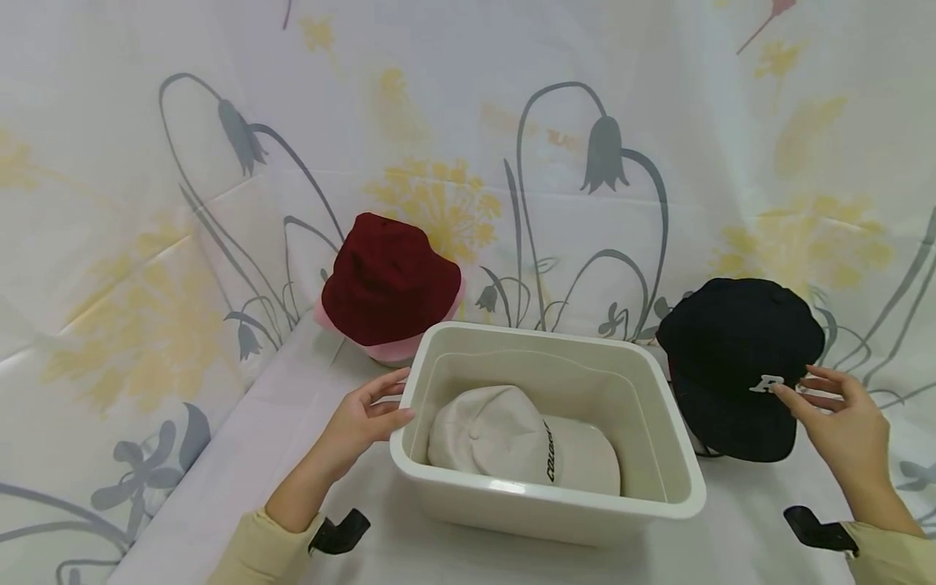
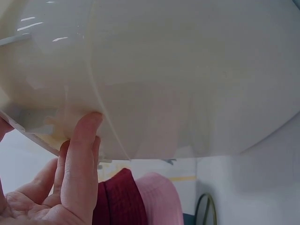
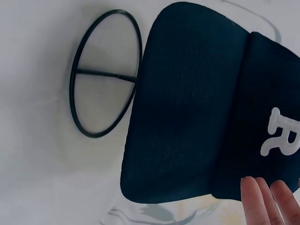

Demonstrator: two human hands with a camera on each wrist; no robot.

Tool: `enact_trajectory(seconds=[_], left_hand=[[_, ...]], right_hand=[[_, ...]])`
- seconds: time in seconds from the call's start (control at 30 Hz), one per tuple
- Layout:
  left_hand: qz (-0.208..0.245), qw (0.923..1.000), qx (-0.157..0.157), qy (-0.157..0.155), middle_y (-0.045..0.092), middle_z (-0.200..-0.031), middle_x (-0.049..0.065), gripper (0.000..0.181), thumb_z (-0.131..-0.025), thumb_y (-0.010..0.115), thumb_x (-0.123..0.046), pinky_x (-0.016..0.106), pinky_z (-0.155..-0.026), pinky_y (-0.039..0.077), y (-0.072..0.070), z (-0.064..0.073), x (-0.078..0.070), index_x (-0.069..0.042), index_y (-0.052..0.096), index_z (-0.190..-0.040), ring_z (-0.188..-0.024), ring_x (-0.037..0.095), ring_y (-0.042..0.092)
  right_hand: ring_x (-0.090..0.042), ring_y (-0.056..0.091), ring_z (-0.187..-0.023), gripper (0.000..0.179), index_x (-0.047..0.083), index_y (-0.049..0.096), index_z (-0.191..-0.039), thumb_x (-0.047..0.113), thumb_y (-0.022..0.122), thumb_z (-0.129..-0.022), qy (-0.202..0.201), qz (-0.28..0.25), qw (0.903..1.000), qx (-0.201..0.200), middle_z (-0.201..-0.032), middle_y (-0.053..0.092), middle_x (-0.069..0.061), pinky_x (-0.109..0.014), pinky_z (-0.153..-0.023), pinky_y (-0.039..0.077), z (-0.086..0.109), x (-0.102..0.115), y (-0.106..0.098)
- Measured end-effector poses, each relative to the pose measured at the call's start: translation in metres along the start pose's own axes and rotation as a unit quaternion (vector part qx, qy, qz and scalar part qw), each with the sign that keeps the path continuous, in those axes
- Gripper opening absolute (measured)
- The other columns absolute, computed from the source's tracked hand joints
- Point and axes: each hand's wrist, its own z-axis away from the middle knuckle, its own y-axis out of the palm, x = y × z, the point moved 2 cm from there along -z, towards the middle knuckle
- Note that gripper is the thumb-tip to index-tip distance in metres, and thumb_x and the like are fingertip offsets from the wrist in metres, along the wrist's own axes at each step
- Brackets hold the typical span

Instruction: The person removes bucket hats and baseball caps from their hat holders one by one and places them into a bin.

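My left hand (image 1: 366,414) holds the left rim of a cream plastic bin (image 1: 526,524), thumb at the rim and fingertips against the outer wall, as the left wrist view shows. A cream baseball cap (image 1: 486,431) with dark lettering on it lies inside the bin. My right hand (image 1: 848,414) is at the right side of a black baseball cap (image 1: 738,333) with a white letter R. Its fingers (image 3: 253,199) reach the cap's edge, slightly spread, with the thumb in front beside the letter. A dark wire stand (image 3: 72,89) shows under the black cap.
Behind the bin's left corner, a maroon bucket hat (image 1: 391,280) sits over a pink hat (image 1: 398,349). A white flower-printed cloth (image 1: 453,97) hangs behind and covers the surface. Black straps (image 1: 340,532) are on both wrists.
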Motion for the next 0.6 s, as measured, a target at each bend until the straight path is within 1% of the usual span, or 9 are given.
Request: enact_trajectory(seconds=[0.03,0.07,0.1,0.17,0.23,0.27,0.37,0.47,0.6], left_hand=[[0.000,1.0000,0.000,0.000,0.048,-0.127,0.022,0.059,-0.085,0.066,-0.008,0.037,-0.073,0.053,0.000,0.000,0.000,-0.003,0.041,-0.138,-0.105,0.026,0.058],[-0.001,1.0000,0.001,0.000,0.048,-0.127,0.022,0.059,-0.085,0.066,-0.008,0.037,-0.073,0.053,0.000,0.000,0.000,-0.003,0.041,-0.138,-0.105,0.026,0.058],[-0.001,1.0000,0.001,-0.001,0.048,-0.127,0.022,0.059,-0.085,0.066,-0.008,0.037,-0.073,0.053,0.000,0.000,0.000,-0.003,0.041,-0.138,-0.105,0.026,0.058],[-0.002,1.0000,0.000,-0.001,0.048,-0.126,0.021,0.059,-0.085,0.067,-0.008,0.037,-0.073,0.053,0.000,-0.001,0.000,-0.004,0.041,-0.138,-0.105,0.026,0.058],[-0.002,1.0000,-0.001,-0.003,0.048,-0.126,0.021,0.059,-0.085,0.067,-0.008,0.036,-0.072,0.053,0.000,-0.001,0.000,-0.004,0.041,-0.138,-0.105,0.026,0.058],[-0.003,1.0000,-0.002,-0.004,0.049,-0.126,0.021,0.059,-0.085,0.067,-0.008,0.036,-0.072,0.053,0.000,-0.001,0.000,-0.004,0.042,-0.138,-0.105,0.026,0.058],[-0.003,1.0000,-0.004,-0.005,0.049,-0.125,0.021,0.059,-0.084,0.067,-0.008,0.036,-0.072,0.053,0.000,-0.001,0.001,-0.004,0.042,-0.138,-0.104,0.025,0.058],[0.000,1.0000,-0.004,-0.004,0.049,-0.125,0.021,0.059,-0.084,0.067,-0.008,0.037,-0.072,0.053,-0.001,-0.001,0.002,-0.004,0.042,-0.138,-0.104,0.025,0.058],[0.007,1.0000,-0.001,-0.004,0.048,-0.126,0.021,0.059,-0.084,0.067,-0.008,0.040,-0.074,0.052,-0.001,-0.002,0.002,-0.005,0.042,-0.138,-0.105,0.025,0.058]], right_hand=[[0.022,0.034,-0.070,0.067,-0.003,0.043,-0.133,0.035,0.068,-0.083,0.006,-0.004,1.0000,0.003,-0.096,0.049,0.013,-0.008,-0.050,0.035,-0.002,-0.001,0.000],[0.021,0.035,-0.070,0.069,-0.003,0.041,-0.134,0.036,0.067,-0.084,0.012,-0.007,0.9999,0.005,-0.096,0.046,0.016,-0.008,-0.050,0.035,-0.003,-0.002,-0.001],[0.021,0.036,-0.069,0.070,-0.003,0.040,-0.135,0.037,0.067,-0.084,0.018,-0.011,0.9997,0.010,-0.097,0.047,0.013,-0.008,-0.050,0.035,-0.005,-0.002,-0.001],[0.021,0.037,-0.067,0.072,-0.004,0.037,-0.137,0.037,0.066,-0.085,0.024,-0.017,0.9995,0.013,-0.100,0.048,0.005,-0.007,-0.050,0.035,-0.009,-0.002,-0.002],[0.020,0.037,-0.064,0.073,-0.005,0.034,-0.138,0.037,0.064,-0.086,0.027,-0.019,0.9993,0.017,-0.104,0.047,-0.006,-0.006,-0.050,0.035,-0.012,-0.002,-0.002],[0.020,0.038,-0.063,0.074,-0.006,0.033,-0.138,0.037,0.063,-0.087,0.028,-0.020,0.9992,0.018,-0.104,0.046,-0.007,-0.006,-0.050,0.036,-0.014,-0.002,-0.002],[0.020,0.037,-0.061,0.074,-0.007,0.030,-0.138,0.037,0.060,-0.088,0.025,-0.021,0.9993,0.021,-0.110,0.045,-0.020,-0.006,-0.048,0.037,-0.018,-0.001,-0.002],[0.020,0.035,-0.060,0.076,-0.008,0.025,-0.139,0.038,0.058,-0.089,0.026,-0.017,0.9989,0.034,-0.122,0.040,-0.031,-0.006,-0.047,0.036,-0.022,0.001,-0.002],[0.016,0.032,-0.064,0.080,-0.008,0.017,-0.141,0.039,0.056,-0.090,0.040,-0.013,0.9970,0.065,-0.135,0.028,-0.037,-0.007,-0.048,0.034,-0.028,0.001,-0.003]])
